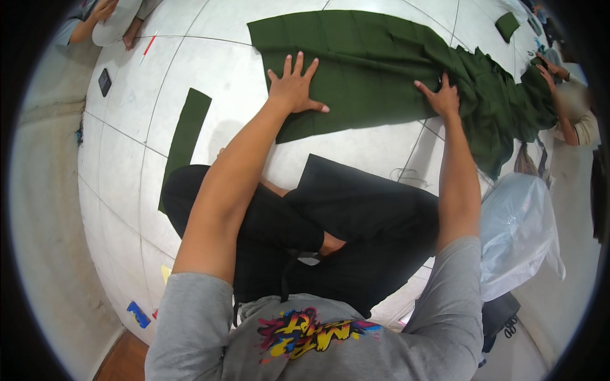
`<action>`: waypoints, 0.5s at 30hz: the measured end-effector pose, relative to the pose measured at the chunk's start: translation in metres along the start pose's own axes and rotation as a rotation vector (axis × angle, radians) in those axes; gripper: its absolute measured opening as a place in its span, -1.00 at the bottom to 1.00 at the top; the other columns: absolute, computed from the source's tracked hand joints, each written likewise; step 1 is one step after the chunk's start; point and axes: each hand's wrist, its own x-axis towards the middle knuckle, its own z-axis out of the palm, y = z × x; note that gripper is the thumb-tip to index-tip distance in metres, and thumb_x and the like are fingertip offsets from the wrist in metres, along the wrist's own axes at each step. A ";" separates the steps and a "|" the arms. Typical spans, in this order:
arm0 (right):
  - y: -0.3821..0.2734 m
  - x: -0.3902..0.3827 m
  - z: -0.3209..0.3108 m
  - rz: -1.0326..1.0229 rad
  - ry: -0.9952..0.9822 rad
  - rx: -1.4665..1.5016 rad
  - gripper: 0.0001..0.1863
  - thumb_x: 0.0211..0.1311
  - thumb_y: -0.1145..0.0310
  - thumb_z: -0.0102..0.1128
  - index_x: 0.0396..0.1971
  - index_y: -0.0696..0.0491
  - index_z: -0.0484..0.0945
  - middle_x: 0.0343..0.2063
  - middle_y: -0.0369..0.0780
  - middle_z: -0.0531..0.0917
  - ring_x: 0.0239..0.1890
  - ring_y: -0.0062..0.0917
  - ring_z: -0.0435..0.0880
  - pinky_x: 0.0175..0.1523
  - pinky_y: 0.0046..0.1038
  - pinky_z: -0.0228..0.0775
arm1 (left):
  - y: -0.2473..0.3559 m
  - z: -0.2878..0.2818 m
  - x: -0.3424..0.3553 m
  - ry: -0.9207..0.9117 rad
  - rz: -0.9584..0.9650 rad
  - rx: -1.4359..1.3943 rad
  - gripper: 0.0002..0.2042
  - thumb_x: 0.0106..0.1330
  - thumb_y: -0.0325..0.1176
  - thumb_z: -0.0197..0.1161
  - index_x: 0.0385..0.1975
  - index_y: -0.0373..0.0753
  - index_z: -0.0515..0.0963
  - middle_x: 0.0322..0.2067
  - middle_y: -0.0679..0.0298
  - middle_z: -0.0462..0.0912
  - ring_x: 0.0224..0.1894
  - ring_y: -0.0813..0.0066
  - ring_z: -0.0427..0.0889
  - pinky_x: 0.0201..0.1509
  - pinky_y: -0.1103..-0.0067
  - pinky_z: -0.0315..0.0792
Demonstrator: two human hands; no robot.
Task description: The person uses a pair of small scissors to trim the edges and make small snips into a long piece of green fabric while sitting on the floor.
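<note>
Green cloth (362, 76): left part mostly flat; right part bunched, not yet spread. Left hand (292, 92), right hand (445, 98) both splayed, gripping nothing.

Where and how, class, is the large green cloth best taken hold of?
Probably pinch the left edge of the green cloth, coming from the left: that edge lies spread flat beside bare white floor tiles, whereas the right end is bunched in folds.

Plain dark green fabric (362, 70), black trousers (375, 216), grey shirt (267, 355) with multicoloured print (314, 333)
</note>
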 end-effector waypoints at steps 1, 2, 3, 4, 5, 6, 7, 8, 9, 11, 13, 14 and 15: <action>-0.002 0.006 0.001 -0.019 0.011 -0.003 0.29 -0.12 -0.57 0.28 0.52 -0.05 0.10 0.22 0.20 0.41 0.25 0.09 0.48 0.33 -0.05 0.34 | -0.002 0.003 -0.001 0.039 -0.002 -0.050 0.23 -0.07 0.39 0.45 0.57 0.11 -0.15 0.56 -0.01 -0.22 0.58 -0.11 -0.17 0.42 -0.23 0.07; -0.002 0.008 0.001 -0.037 0.024 -0.007 0.28 -0.10 -0.55 0.29 0.52 -0.04 0.08 0.22 0.20 0.41 0.26 0.08 0.47 0.33 -0.05 0.34 | -0.004 0.005 -0.001 0.078 -0.002 -0.100 0.19 -0.01 0.34 0.45 0.57 0.10 -0.12 0.56 -0.03 -0.19 0.57 -0.12 -0.14 0.44 -0.16 0.11; -0.008 0.006 -0.001 -0.023 -0.011 -0.025 0.20 -0.03 -0.48 0.30 0.50 -0.02 0.14 0.21 0.19 0.43 0.25 0.07 0.49 0.32 -0.06 0.35 | -0.006 0.008 -0.001 0.121 -0.005 -0.150 0.14 0.05 0.28 0.46 0.57 0.08 -0.10 0.55 -0.05 -0.17 0.56 -0.13 -0.10 0.45 -0.09 0.15; -0.015 0.001 -0.002 -0.009 -0.046 -0.044 0.12 0.03 -0.42 0.30 0.47 0.00 0.20 0.19 0.18 0.46 0.24 0.06 0.50 0.31 -0.06 0.37 | -0.013 0.013 -0.011 0.279 0.017 -0.190 -0.02 0.15 0.12 0.46 0.51 -0.06 0.06 0.46 -0.14 0.06 0.49 -0.11 0.11 0.41 0.10 0.30; -0.022 -0.004 -0.003 0.006 -0.079 -0.064 0.04 0.09 -0.35 0.31 0.44 0.02 0.25 0.17 0.17 0.48 0.22 0.05 0.52 0.29 -0.07 0.39 | -0.021 0.015 -0.017 0.265 -0.097 -0.255 -0.04 0.14 0.10 0.47 0.48 -0.10 0.10 0.44 -0.11 0.12 0.48 -0.07 0.14 0.39 0.10 0.31; -0.028 -0.015 -0.007 -0.014 -0.079 -0.049 -0.05 0.13 -0.28 0.31 0.39 0.04 0.32 0.16 0.15 0.50 0.21 0.04 0.53 0.28 -0.07 0.40 | -0.027 0.012 -0.027 0.245 -0.211 -0.319 -0.07 0.14 0.09 0.49 0.45 -0.13 0.15 0.41 -0.08 0.17 0.46 -0.03 0.18 0.37 0.10 0.32; -0.034 -0.026 -0.013 -0.032 -0.073 -0.036 -0.14 0.17 -0.21 0.31 0.33 0.06 0.39 0.14 0.13 0.52 0.19 0.02 0.55 0.26 -0.08 0.42 | -0.029 0.007 -0.036 0.230 -0.321 -0.385 -0.09 0.13 0.07 0.50 0.41 -0.17 0.19 0.38 -0.06 0.22 0.45 0.01 0.21 0.36 0.10 0.34; -0.041 -0.041 -0.017 -0.049 -0.067 -0.023 -0.23 0.20 -0.14 0.30 0.28 0.08 0.46 0.12 0.12 0.55 0.18 0.00 0.56 0.24 -0.08 0.44 | -0.027 0.004 -0.047 0.188 -0.492 -0.345 -0.15 0.15 0.08 0.47 0.34 -0.24 0.24 0.24 -0.02 0.39 0.33 0.04 0.38 0.26 0.16 0.43; -0.059 -0.062 -0.020 -0.075 0.039 0.045 -0.39 0.21 -0.03 0.32 0.13 0.10 0.57 0.06 0.07 0.60 0.13 -0.02 0.60 0.18 -0.07 0.48 | -0.027 0.004 -0.060 0.114 -0.569 -0.369 -0.18 0.15 0.09 0.46 0.30 -0.26 0.29 0.21 -0.01 0.43 0.31 0.04 0.41 0.24 0.17 0.45; -0.080 -0.090 -0.013 -0.149 0.056 0.201 -0.48 0.18 0.01 0.34 -0.02 0.11 0.67 -0.07 0.05 0.71 0.04 -0.07 0.68 0.15 -0.15 0.51 | -0.020 0.007 -0.074 -0.028 -0.693 -0.425 -0.22 0.14 0.12 0.46 0.22 -0.30 0.39 0.15 0.00 0.51 0.26 0.03 0.47 0.19 0.19 0.49; -0.125 -0.134 -0.017 -0.077 -0.186 0.410 -0.58 0.17 0.07 0.33 -0.27 0.18 0.74 -0.28 0.04 0.76 -0.11 -0.05 0.74 0.06 -0.16 0.55 | -0.011 0.017 -0.090 -0.055 -0.584 -0.405 -0.30 0.13 0.13 0.45 0.09 -0.33 0.50 0.06 0.01 0.58 0.13 0.01 0.58 0.13 0.20 0.54; -0.135 -0.153 -0.006 -0.063 -0.243 0.496 -0.59 0.17 0.07 0.32 -0.32 0.17 0.75 -0.33 0.04 0.76 -0.16 -0.07 0.76 0.01 -0.17 0.55 | -0.005 0.022 -0.093 -0.061 -0.517 -0.396 -0.33 0.12 0.13 0.45 0.02 -0.34 0.55 0.02 0.01 0.62 0.06 0.01 0.64 0.11 0.20 0.56; -0.150 -0.176 0.004 -0.099 -0.312 0.590 -0.59 0.18 0.07 0.32 -0.34 0.19 0.75 -0.29 0.06 0.75 -0.14 -0.10 0.75 -0.02 -0.21 0.56 | -0.009 0.032 -0.091 -0.066 -0.534 -0.494 -0.38 0.13 0.10 0.45 -0.04 -0.35 0.58 0.00 0.02 0.63 0.01 0.01 0.67 0.05 0.22 0.58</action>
